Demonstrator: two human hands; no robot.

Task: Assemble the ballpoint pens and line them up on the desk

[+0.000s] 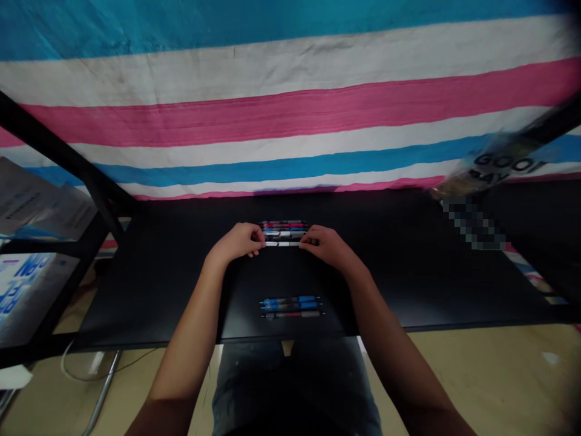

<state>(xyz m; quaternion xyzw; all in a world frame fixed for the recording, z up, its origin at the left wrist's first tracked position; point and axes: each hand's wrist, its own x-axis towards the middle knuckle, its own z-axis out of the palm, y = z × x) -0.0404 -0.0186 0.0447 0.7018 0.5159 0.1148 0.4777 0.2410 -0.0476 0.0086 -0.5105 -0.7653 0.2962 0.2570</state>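
Observation:
On the black table (408, 266) lies a row of several pens (284, 227) side by side, red, blue and black. My left hand (238, 241) and my right hand (324, 244) each pinch one end of a white and black pen (282, 244) at the near side of that row. Both hands have their fingers curled closed. Closer to me, near the table's front edge, three more pens (290, 306) lie together, two blue and one dark with red.
A striped pink, white and blue cloth (290, 121) hangs behind the table. A clear packet with dark lettering (494, 166) rests at the right rear. Black frame bars (59, 157) and papers (27, 206) stand at the left. Beige floor lies below.

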